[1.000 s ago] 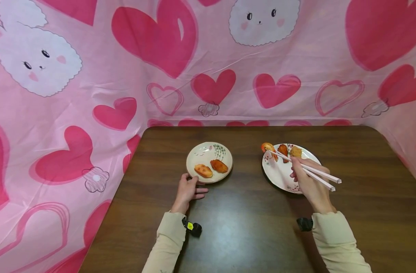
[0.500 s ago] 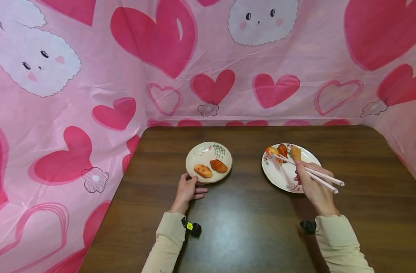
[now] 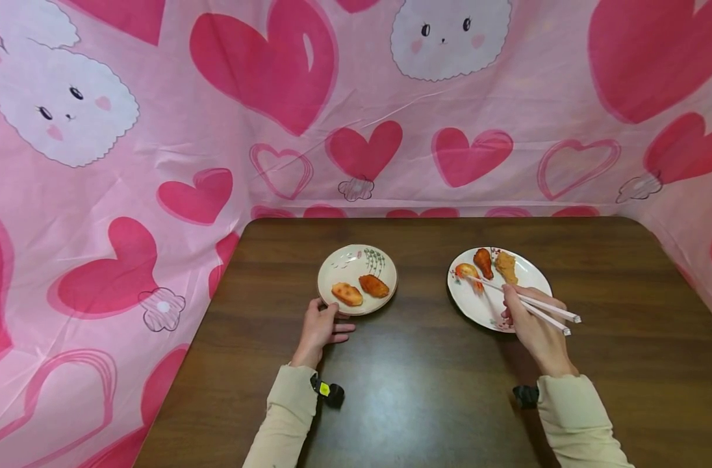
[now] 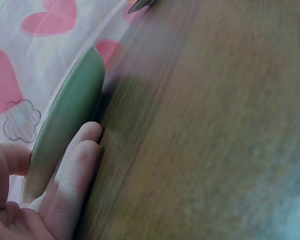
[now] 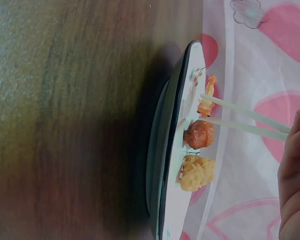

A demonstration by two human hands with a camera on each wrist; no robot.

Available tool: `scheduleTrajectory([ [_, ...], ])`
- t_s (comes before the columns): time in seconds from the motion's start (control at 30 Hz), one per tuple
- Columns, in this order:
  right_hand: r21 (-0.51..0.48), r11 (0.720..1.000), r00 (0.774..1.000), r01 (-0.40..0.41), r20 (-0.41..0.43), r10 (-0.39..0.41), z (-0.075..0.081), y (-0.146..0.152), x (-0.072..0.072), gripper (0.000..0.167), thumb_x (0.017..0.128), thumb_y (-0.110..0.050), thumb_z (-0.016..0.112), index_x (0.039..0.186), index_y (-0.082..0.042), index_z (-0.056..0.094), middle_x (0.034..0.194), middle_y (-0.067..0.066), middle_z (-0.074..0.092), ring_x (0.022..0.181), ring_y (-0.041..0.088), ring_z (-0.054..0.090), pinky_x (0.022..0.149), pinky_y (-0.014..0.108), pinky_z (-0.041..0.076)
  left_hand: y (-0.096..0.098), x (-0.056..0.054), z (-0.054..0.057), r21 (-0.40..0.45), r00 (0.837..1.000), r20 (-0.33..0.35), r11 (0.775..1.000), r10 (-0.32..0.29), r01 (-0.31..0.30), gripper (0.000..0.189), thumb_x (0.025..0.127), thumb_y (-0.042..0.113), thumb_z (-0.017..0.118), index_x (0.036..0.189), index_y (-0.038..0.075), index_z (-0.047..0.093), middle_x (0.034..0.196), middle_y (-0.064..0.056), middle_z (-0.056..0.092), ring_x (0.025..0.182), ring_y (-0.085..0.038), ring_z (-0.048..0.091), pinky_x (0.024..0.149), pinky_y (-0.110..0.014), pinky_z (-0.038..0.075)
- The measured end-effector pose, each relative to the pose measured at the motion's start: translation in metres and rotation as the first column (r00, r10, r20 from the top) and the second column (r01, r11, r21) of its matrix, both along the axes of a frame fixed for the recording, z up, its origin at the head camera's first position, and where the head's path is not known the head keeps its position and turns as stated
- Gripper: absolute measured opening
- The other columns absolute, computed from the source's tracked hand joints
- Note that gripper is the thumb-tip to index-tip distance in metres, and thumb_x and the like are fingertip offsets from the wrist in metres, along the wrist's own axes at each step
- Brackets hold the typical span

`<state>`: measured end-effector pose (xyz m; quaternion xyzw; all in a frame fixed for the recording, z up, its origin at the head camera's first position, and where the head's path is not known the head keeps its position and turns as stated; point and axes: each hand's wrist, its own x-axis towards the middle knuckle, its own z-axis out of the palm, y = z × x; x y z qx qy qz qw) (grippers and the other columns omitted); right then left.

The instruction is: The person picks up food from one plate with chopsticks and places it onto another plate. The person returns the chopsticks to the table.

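Observation:
My right hand (image 3: 536,325) holds a pair of white chopsticks (image 3: 549,305) over the right plate (image 3: 484,304). In the head view their tips meet an orange shrimp (image 3: 466,270) by the plate's left rim. Beside it lie a brown drumstick (image 3: 483,260) and a golden fried piece (image 3: 507,265), also seen in the right wrist view as a crumbly fried piece (image 5: 196,173). My left hand (image 3: 318,330) pinches the near rim of the smaller plate (image 3: 344,260), thumb on the edge and fingers below. That plate bears a browned wing (image 3: 374,285) and a spotted golden oval piece (image 3: 347,294).
Both plates stand on a dark brown wooden table (image 3: 420,364), with a stretch of tabletop between them. A pink cloth (image 3: 414,156) printed with hearts hangs behind the table and along its sides.
The shrimp has come down and slightly right with the chopsticks, from the plate's upper left edge onto its surface. My left hand and its plate have stayed put.

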<state>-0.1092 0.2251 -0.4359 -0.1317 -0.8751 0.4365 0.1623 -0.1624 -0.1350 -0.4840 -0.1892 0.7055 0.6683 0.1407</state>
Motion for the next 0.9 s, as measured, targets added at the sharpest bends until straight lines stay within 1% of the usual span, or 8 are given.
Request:
scheduleTrajectory([
  [0.17, 0.005, 1.0, 1.0, 0.003, -0.012, -0.003, -0.0015, 0.0004, -0.0006, 0.038, 0.096, -0.035, 0.056, 0.094, -0.001, 0.073, 0.069, -0.001, 0.066, 0.053, -0.005, 0.053, 0.044, 0.015, 0.043, -0.0003, 0.0002, 0.0002, -0.001, 1.0, -0.005, 1.0, -0.002, 0.002, 0.047, 0.101, 0.022, 0.041, 0.143, 0.006, 0.026, 0.111, -0.021, 0.068, 0.073, -0.022, 0.074, 0.062, -0.036, 0.061],
  [0.33, 0.002, 1.0, 1.0, -0.001, 0.0, 0.001, -0.002, 0.0001, -0.0005, 0.038, 0.097, -0.035, 0.055, 0.095, -0.001, 0.073, 0.069, 0.0, 0.067, 0.053, -0.006, 0.052, 0.044, 0.013, 0.043, -0.0004, 0.0002, 0.0004, 0.001, 1.0, 0.0, 1.0, -0.005, 0.005, 0.047, 0.102, 0.023, 0.041, 0.143, 0.007, 0.026, 0.117, -0.022, 0.065, 0.074, -0.022, 0.074, 0.062, -0.036, 0.061],
  [0.43, 0.002, 1.0, 1.0, -0.01, 0.003, 0.01, -0.0025, -0.0009, 0.0001, 0.038, 0.097, -0.034, 0.054, 0.098, -0.001, 0.072, 0.07, 0.005, 0.069, 0.053, -0.006, 0.053, 0.045, 0.013, 0.043, -0.0004, 0.0002, 0.0006, 0.005, 1.0, 0.004, 1.0, -0.004, 0.004, 0.047, 0.102, 0.023, 0.041, 0.143, 0.008, 0.026, 0.119, -0.022, 0.064, 0.075, -0.023, 0.074, 0.063, -0.037, 0.061],
  [0.47, 0.006, 1.0, 1.0, -0.011, 0.004, 0.011, -0.0026, -0.0012, 0.0003, 0.038, 0.097, -0.034, 0.054, 0.1, -0.001, 0.072, 0.073, 0.009, 0.07, 0.053, -0.007, 0.052, 0.045, 0.012, 0.043, -0.0003, 0.0002, 0.0007, 0.005, 1.0, 0.006, 1.0, -0.003, 0.003, 0.047, 0.102, 0.023, 0.041, 0.143, 0.008, 0.026, 0.119, -0.022, 0.064, 0.075, -0.023, 0.074, 0.063, -0.037, 0.061],
  [0.57, -0.003, 1.0, 1.0, -0.016, 0.009, 0.016, -0.004, -0.0021, -0.0003, 0.038, 0.097, -0.034, 0.054, 0.104, -0.001, 0.072, 0.077, 0.014, 0.071, 0.053, -0.007, 0.054, 0.046, 0.012, 0.044, -0.0003, 0.0002, 0.001, 0.004, 1.0, 0.005, 1.0, -0.002, 0.002, 0.046, 0.102, 0.023, 0.041, 0.143, 0.008, 0.025, 0.118, -0.022, 0.065, 0.075, -0.023, 0.074, 0.063, -0.037, 0.061],
  [0.7, -0.017, 1.0, 0.999, -0.023, 0.033, 0.024, -0.0039, -0.0034, -0.0026, 0.041, 0.097, -0.036, 0.053, 0.105, 0.0, 0.071, 0.075, 0.013, 0.071, 0.053, -0.002, 0.058, 0.046, 0.013, 0.045, -0.0003, 0.0002, 0.0012, 0.0, 1.0, 0.004, 1.0, -0.001, 0.001, 0.046, 0.102, 0.023, 0.041, 0.142, 0.007, 0.026, 0.118, -0.022, 0.065, 0.075, -0.022, 0.074, 0.063, -0.037, 0.061],
  [0.9, -0.011, 1.0, 0.999, -0.012, 0.051, 0.013, -0.0015, -0.0059, -0.0045, 0.042, 0.097, -0.037, 0.053, 0.097, 0.0, 0.072, 0.066, 0.007, 0.069, 0.05, 0.0, 0.054, 0.042, 0.016, 0.042, -0.0001, 0.0012, 0.0023, 0.001, 1.0, 0.002, 1.0, -0.003, 0.003, 0.044, 0.102, 0.023, 0.041, 0.141, 0.007, 0.027, 0.115, -0.021, 0.066, 0.074, -0.022, 0.074, 0.063, -0.037, 0.061],
])
